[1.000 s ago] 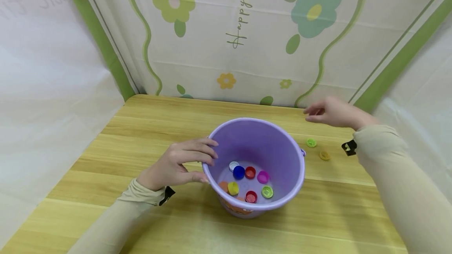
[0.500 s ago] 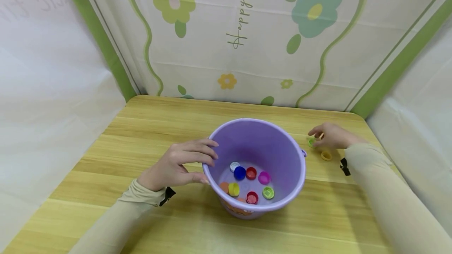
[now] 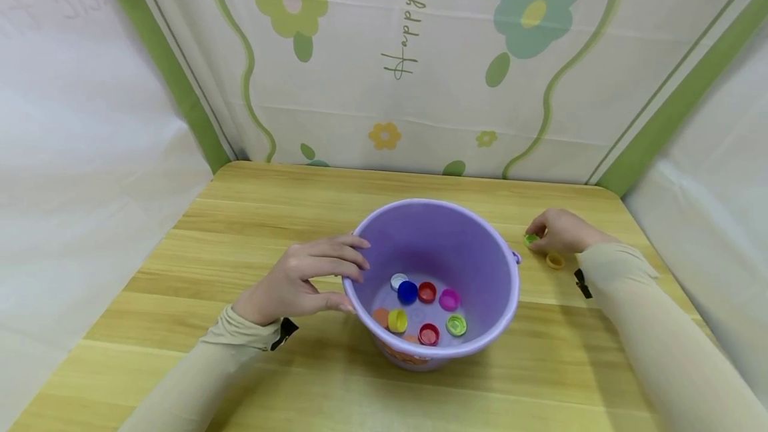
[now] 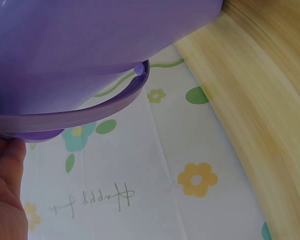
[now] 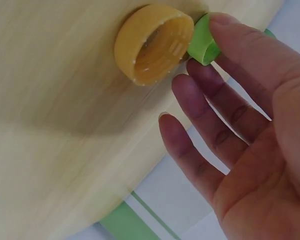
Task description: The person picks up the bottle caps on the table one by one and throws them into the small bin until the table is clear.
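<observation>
A purple bucket point(image 3: 444, 245) stands on the table with several coloured bottle caps on its floor. My left hand point(image 3: 309, 279) holds its left rim, fingers bent over the edge and thumb on the near side. In the left wrist view, part of that left hand point(image 4: 7, 190) shows beneath the bucket's rim and handle point(image 4: 105, 110). To the right of the bucket, my right hand point(image 3: 558, 232) pinches a green bottle cap point(image 3: 531, 240) between thumb and forefinger, low over the table. Its other fingers spread loosely beside a yellow-orange bottle cap point(image 5: 152, 45).
Inside the bucket lie a blue cap point(image 3: 407, 293), a yellow cap point(image 3: 397, 321), a magenta cap point(image 3: 449, 299) and several others. Behind the wooden table point(image 3: 288, 192) hangs a white flowered curtain point(image 3: 360, 85), with white sheets at both sides.
My right hand has come down from the back right to the green bottle cap, and its thumb and finger have closed on it. My left hand stays on the bucket rim.
</observation>
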Demonstrator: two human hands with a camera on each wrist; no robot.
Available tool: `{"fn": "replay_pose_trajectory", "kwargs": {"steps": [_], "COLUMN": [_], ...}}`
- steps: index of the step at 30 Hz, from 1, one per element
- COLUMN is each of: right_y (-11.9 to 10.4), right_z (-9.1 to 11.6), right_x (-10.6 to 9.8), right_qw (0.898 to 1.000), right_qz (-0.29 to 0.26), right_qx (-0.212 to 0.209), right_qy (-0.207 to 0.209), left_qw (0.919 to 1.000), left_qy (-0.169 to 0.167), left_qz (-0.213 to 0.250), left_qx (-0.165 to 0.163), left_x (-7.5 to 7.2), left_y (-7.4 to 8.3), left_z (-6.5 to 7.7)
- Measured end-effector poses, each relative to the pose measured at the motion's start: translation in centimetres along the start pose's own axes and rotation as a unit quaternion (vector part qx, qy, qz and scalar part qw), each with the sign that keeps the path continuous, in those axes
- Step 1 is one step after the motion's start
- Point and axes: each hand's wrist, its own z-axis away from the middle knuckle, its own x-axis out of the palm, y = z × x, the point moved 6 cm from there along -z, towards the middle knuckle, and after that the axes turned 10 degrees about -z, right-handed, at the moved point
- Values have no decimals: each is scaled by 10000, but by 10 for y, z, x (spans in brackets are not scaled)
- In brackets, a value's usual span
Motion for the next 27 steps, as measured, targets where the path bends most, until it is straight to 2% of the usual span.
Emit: {"fn": "replay_pose_trajectory", "kwargs": {"steps": [18, 27], "right_y": [-3, -6], "right_z": [-5, -4], "right_x": [-2, -1], "right_qw": [9989, 9987], "right_qz": [5, 43], "right_qx": [464, 497], "right_qy": [8, 92], "left_qw": [9999, 9999], "left_qy": [-26, -53], "left_qz": [14, 15], "left_qx": [-119, -138], "left_x": [2, 1], "left_y": [0, 0], "left_z": [0, 1]}}
